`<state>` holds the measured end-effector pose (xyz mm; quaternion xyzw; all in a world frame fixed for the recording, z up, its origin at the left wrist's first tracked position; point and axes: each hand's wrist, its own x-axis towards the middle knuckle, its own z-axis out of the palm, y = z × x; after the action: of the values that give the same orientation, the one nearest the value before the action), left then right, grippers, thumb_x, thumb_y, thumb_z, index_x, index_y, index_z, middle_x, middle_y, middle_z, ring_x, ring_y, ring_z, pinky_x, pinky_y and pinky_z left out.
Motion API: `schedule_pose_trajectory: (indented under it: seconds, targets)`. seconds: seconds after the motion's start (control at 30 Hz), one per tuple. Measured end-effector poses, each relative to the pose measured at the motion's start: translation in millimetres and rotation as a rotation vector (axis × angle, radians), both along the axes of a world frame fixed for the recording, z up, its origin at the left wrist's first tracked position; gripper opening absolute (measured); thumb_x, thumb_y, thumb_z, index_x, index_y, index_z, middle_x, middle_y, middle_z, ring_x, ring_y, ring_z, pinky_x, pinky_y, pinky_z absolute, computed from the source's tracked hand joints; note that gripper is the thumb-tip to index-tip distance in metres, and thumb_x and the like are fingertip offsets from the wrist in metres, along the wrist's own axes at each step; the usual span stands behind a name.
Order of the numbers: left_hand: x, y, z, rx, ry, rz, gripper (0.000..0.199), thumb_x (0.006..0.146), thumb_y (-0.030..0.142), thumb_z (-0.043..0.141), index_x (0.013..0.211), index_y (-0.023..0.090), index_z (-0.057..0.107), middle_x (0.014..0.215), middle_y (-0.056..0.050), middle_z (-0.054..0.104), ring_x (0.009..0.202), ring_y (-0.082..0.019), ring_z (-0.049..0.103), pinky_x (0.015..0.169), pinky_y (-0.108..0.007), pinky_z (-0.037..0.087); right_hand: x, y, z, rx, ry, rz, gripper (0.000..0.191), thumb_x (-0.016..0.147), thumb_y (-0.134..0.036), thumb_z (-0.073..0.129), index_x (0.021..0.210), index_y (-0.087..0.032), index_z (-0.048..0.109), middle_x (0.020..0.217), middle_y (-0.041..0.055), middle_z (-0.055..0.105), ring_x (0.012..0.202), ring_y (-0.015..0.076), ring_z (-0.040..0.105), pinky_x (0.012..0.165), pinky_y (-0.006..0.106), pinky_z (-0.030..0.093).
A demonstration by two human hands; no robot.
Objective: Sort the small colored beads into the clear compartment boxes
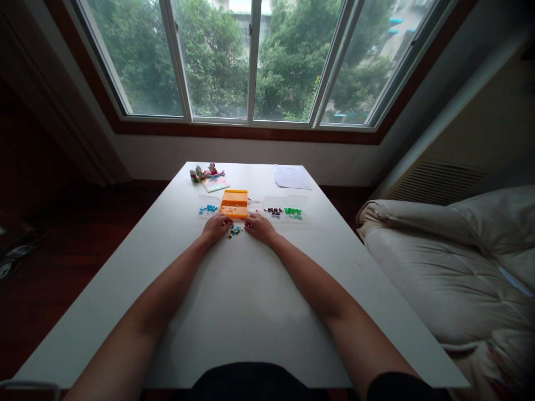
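Observation:
My left hand [216, 227] rests on the white table at the near left corner of an open orange box [235, 197], its fingers curled together. Across from it, my right hand [259, 227] lies by the box's near right corner, fingers bent and pinched. Whatever the fingertips hold is too small to make out. Between the two hands is a little pile of mixed small toy bricks [234, 231] in blue, yellow and dark colours. Some small yellowish pieces lie inside the box. Blue bricks [208, 209] sit in a clear tray left of it; dark brown bricks [273, 212] and green bricks [293, 213] are to its right.
Small built figures [196, 175] stand at the table's far left corner beside a pale coloured booklet [215, 184]. White paper sheets [291, 176] lie at the far right. A cream sofa [443, 267] flanks the table on the right, and a window is beyond its far edge.

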<state>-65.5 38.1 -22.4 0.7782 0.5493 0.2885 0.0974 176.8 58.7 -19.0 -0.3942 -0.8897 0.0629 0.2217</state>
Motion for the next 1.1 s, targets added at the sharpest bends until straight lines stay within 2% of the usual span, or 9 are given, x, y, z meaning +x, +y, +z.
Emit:
schedule_pose_trajectory:
  seconds: [0.17,0.3,0.43,0.6,0.7,0.77,0.93,1.1]
  targets:
    - [1,2,-2.6,-0.005,-0.002,-0.011,0.019,0.085,0.028,0.062,0.091,0.023,0.079,0.086,-0.005,0.067,0.077,-0.018,0.059,0.073,-0.030,0.046,8,5,-0.5,0.033,0.061,-0.034,0.005,0.091,-0.022,0.067,0.091,-0.020,0.071,0.095,0.0057,0.065,0.093,0.0185,0.057,0.085,0.028,0.043]
    - [0,3,-5.2,-0.014,-0.028,-0.024,0.018,0.085,0.028,0.062,0.090,0.023,0.079,0.086,-0.004,0.068,0.076,-0.018,0.059,0.072,-0.030,0.044,21,14,2.3,0.125,0.211,-0.203,0.010,0.094,-0.022,0.060,0.091,-0.019,0.070,0.090,0.0060,0.065,0.091,0.0196,0.057,0.087,0.029,0.042]
    - [0,3,-5.3,-0.012,-0.026,-0.035,0.019,0.086,0.028,0.061,0.090,0.023,0.079,0.086,-0.004,0.067,0.076,-0.018,0.058,0.070,-0.029,0.043,36,20,4.9,0.126,0.250,-0.342,0.014,0.095,-0.023,0.057,0.090,-0.018,0.069,0.087,0.0066,0.065,0.088,0.0199,0.057,0.084,0.029,0.042]
    - [0,2,-2.9,-0.022,-0.018,-0.028,0.020,0.086,0.028,0.060,0.091,0.022,0.079,0.087,-0.005,0.068,0.076,-0.018,0.058,0.071,-0.029,0.043,40,20,7.9,0.030,0.138,-0.437,0.018,0.095,-0.025,0.053,0.095,-0.020,0.070,0.090,0.0057,0.070,0.087,0.0185,0.061,0.082,0.028,0.042]
    - [1,1,-1.3,-0.026,-0.016,-0.022,0.021,0.087,0.028,0.059,0.091,0.022,0.079,0.088,-0.005,0.069,0.078,-0.018,0.059,0.072,-0.030,0.044,41,19,16.2,-0.055,0.014,-0.548,0.022,0.097,-0.030,0.051,0.103,-0.022,0.071,0.091,0.0062,0.073,0.085,0.0191,0.064,0.076,0.027,0.042]
    - [1,1,-0.6,-0.027,-0.017,-0.022,0.021,0.088,0.029,0.059,0.090,0.022,0.079,0.089,-0.005,0.069,0.079,-0.018,0.060,0.073,-0.030,0.045,45,19,24.6,-0.135,-0.097,-0.582,0.022,0.095,-0.033,0.053,0.101,-0.023,0.072,0.094,0.0076,0.074,0.085,0.0200,0.065,0.073,0.027,0.041]
    - [1,0,-0.6,-0.026,0.007,-0.022,0.020,0.089,0.030,0.059,0.088,0.022,0.077,0.089,-0.005,0.069,0.079,-0.018,0.060,0.072,-0.030,0.044,59,22,41.9,-0.267,-0.263,-0.568,0.020,0.090,-0.035,0.058,0.097,-0.024,0.073,0.101,0.0075,0.074,0.091,0.0223,0.066,0.071,0.027,0.043]
    - [4,-3,-0.2,0.017,0.058,-0.015,0.019,0.089,0.030,0.058,0.085,0.021,0.075,0.090,-0.005,0.068,0.081,-0.019,0.059,0.074,-0.031,0.045,62,18,42.4,-0.376,-0.371,-0.478,0.020,0.080,-0.029,0.068,0.098,-0.023,0.074,0.107,0.0076,0.074,0.097,0.0224,0.065,0.073,0.026,0.045]
